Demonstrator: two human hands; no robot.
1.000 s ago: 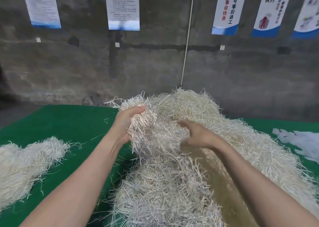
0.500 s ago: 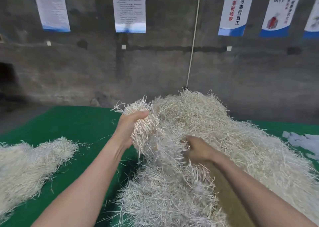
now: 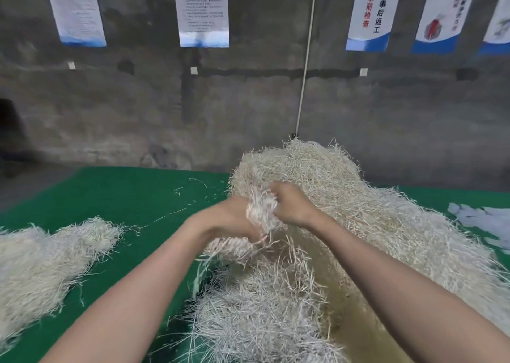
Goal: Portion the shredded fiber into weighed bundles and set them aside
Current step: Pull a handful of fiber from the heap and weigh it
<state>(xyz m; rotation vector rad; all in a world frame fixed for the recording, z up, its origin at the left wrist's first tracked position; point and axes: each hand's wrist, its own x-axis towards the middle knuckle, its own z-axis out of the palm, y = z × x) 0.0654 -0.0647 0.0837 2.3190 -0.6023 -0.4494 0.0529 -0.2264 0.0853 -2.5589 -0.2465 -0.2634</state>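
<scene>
A big heap of pale shredded fiber (image 3: 358, 213) covers the middle and right of the green table (image 3: 132, 197). In front of the heap I hold a tuft of fiber (image 3: 260, 210) between both hands. My left hand (image 3: 234, 216) grips the tuft from the left, with strands hanging below its fist. My right hand (image 3: 292, 205) grips the same tuft from the right, fingers curled into it. A second, smaller pile of fiber (image 3: 47, 263) lies on the table at the left.
Pale crumpled material (image 3: 480, 219) lies at the table's right edge. Loose strands (image 3: 190, 186) are scattered on the green surface between the two piles. A grey concrete wall (image 3: 248, 108) with hanging posters and a white cord stands behind the table.
My left hand has dropped lower and moved right with its tuft. My right hand has risen and closed on the same tuft, so both hands now meet.
</scene>
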